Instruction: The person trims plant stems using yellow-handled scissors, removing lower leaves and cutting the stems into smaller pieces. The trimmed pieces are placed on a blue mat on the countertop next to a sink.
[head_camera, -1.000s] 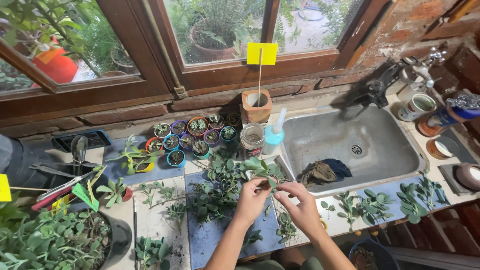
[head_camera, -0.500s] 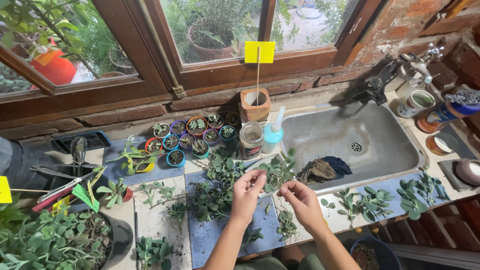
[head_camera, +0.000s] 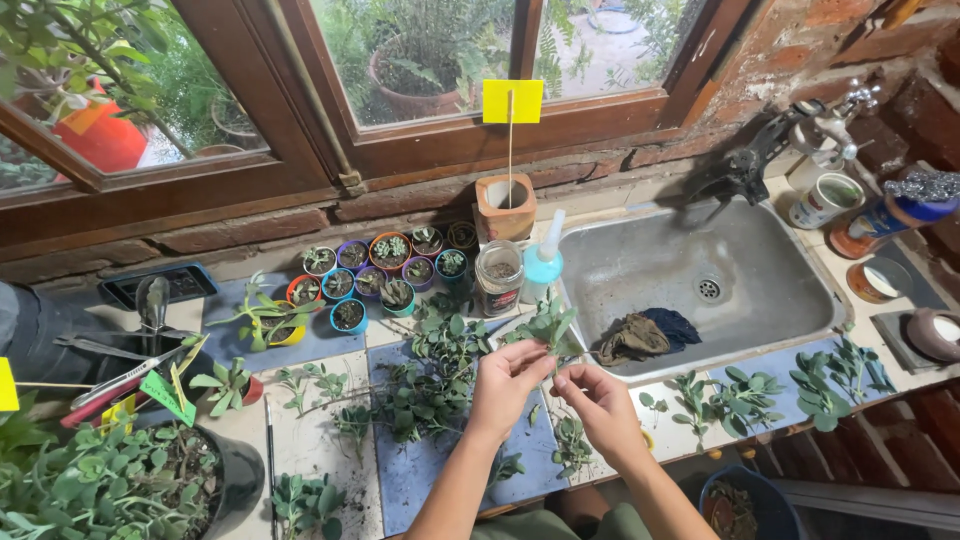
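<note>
Left hand (head_camera: 507, 385) and right hand (head_camera: 600, 400) both pinch a leafy cutting (head_camera: 545, 328), seemingly by its stem, above the counter (head_camera: 310, 450); the sink (head_camera: 690, 285) lies at two o'clock.

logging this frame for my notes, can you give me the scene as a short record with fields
left hand: left hand pinches the stem of a leafy cutting
right hand: right hand touches the same stem lower down
counter: loose green cuttings lie spread on the tiled counter
small pots: cluster of small coloured pots near the window
sink: metal sink with a dark cloth inside
left edge: black pot of succulents
</note>
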